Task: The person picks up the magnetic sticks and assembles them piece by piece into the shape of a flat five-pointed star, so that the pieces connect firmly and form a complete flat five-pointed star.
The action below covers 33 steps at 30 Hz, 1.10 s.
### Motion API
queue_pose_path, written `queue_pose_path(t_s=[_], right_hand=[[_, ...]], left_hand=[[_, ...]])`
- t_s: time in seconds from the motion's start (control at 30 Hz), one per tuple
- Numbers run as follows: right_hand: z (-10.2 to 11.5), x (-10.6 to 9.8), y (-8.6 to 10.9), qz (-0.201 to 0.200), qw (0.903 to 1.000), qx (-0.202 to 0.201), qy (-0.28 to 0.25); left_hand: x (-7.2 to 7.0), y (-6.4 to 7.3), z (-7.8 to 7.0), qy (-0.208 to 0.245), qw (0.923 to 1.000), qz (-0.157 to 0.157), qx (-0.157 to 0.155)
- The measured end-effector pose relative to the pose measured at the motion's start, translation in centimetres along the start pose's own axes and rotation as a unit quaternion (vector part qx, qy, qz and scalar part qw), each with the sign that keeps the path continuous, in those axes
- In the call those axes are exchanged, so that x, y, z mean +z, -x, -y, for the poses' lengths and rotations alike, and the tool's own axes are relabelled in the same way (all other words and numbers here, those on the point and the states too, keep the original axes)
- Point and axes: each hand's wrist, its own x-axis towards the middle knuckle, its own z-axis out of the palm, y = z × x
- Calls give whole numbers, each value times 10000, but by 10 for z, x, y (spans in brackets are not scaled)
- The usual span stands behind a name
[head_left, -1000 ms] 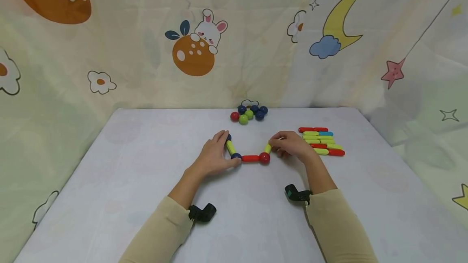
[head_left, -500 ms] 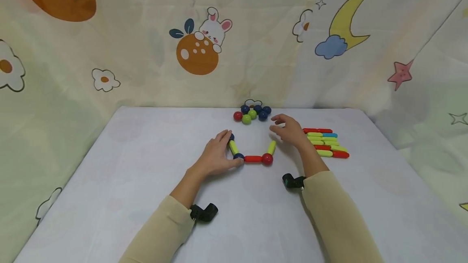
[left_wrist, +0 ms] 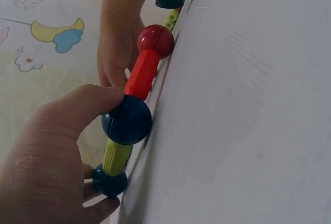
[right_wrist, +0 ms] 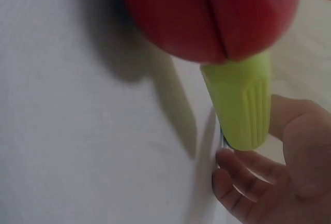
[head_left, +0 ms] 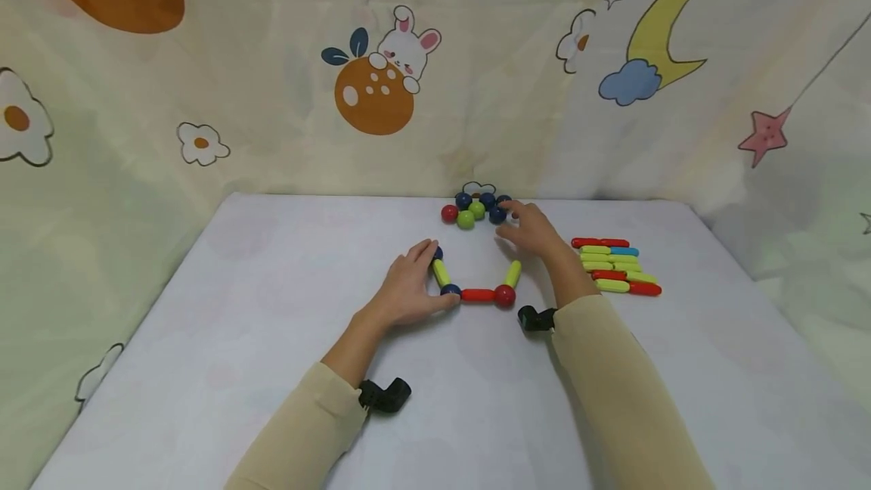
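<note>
**Firm grip, free fingers**

The left hand (head_left: 404, 289) pinches two blue balls (left_wrist: 132, 123) of the joined chain (head_left: 478, 295) at its right, probably to stop it shifting. The right hand (head_left: 534, 231), fingers parted, is at the loose balls (head_left: 466, 219), contact unclear; sticks (head_left: 597, 266) lie outward of it, presumably handy.

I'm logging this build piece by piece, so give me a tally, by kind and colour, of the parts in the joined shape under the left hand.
Blue balls: 2
Red ball: 1
Yellow-green rods: 2
Red rod: 1
Total: 6
</note>
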Motion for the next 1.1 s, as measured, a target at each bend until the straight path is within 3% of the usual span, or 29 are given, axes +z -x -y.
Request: queue_pose_path(t_s=[0.17, 0.37, 0.6, 0.77, 1.1], right_hand=[[-1, 2, -2, -327, 9994, 68, -103], [-1, 2, -2, -259, 9996, 114, -52], [-8, 1, 2, -276, 9962, 469, -677], [-14, -1, 13, -381, 9909, 630, -1130], [-22, 0, 45, -307, 9840, 1081, -1385]], left_hand=[[-1, 0, -1, 5, 10000, 6, 24], [0, -1, -1, -19, 10000, -70, 18], [1, -1, 0, 6, 10000, -69, 8], [2, 0, 0, 31, 10000, -48, -60], [3, 0, 1, 93, 9999, -87, 6]])
